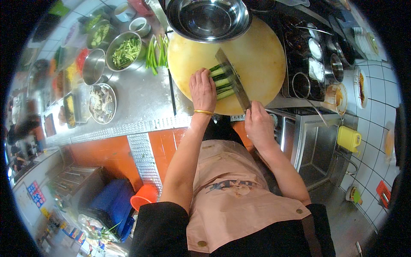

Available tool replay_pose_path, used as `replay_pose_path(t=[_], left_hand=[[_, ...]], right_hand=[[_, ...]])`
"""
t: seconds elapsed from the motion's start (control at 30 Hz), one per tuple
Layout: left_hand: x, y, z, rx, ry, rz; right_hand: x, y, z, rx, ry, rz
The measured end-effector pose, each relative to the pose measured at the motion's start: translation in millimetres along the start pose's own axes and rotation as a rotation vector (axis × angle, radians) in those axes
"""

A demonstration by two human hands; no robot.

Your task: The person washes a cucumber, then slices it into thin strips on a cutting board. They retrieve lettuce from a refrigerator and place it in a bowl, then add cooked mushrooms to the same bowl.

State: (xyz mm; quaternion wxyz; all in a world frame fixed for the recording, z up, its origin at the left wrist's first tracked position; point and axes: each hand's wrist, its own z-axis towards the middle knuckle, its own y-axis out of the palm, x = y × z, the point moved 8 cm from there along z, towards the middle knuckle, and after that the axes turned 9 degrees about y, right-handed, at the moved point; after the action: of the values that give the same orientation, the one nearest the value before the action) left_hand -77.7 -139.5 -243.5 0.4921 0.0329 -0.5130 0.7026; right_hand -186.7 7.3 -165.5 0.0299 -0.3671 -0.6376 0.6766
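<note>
My right hand grips the handle of a Chinese cleaver, its broad blade slanting up and left over the board. Beneath my left hand, bent fingers press on a bundle of green cucumber strips. The blade is at the right end of these strips; whether it touches them cannot be told. Both hands are over a round yellowish chopping board. A wide steel bowl stands on the board's far edge, with only reflections visible inside.
Left of the board lie green scallion stalks. Farther left are a steel bowl of cut green pieces, another steel bowl and a dish of pale food. Seasoning containers and a ladle stand right; a sink is lower right.
</note>
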Motion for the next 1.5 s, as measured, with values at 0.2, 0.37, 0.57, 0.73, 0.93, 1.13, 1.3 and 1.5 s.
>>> replay_pose_path(t=[0.2, 0.37, 0.57, 0.73, 0.93, 1.13, 1.3, 1.5], left_hand=[[-2.9, 1.8, -1.4, 0.037, 0.013, -0.006], [-6.8, 4.7, -2.3, 0.036, 0.006, -0.029], [-8.6, 7.2, -4.5, 0.030, -0.003, -0.040], [-14.3, -4.7, 2.4, 0.020, -0.066, -0.165], [-25.9, -45.3, 25.6, 0.064, 0.043, -0.158], [-17.1, -15.3, 19.4, -0.071, 0.161, -0.052], [-23.7, -4.4, 12.2, -0.060, 0.121, -0.087], [-29.7, -5.6, 12.2, -0.027, 0.089, -0.089]], right_hand=[[-2.8, 3.8, 0.7, 0.017, -0.006, -0.021], [-1.2, 11.0, 0.3, -0.067, 0.056, -0.062], [1.5, 43.6, 15.9, -0.184, 0.178, -0.199], [11.4, 43.1, 18.6, -0.124, 0.095, -0.124], [-23.5, -5.5, -4.5, 0.055, -0.011, -0.013], [-24.5, 24.9, -11.3, -0.080, 0.015, 0.020], [-22.8, 37.0, -8.1, -0.116, 0.056, -0.012], [-30.9, 64.0, 14.5, -0.154, 0.097, -0.103]])
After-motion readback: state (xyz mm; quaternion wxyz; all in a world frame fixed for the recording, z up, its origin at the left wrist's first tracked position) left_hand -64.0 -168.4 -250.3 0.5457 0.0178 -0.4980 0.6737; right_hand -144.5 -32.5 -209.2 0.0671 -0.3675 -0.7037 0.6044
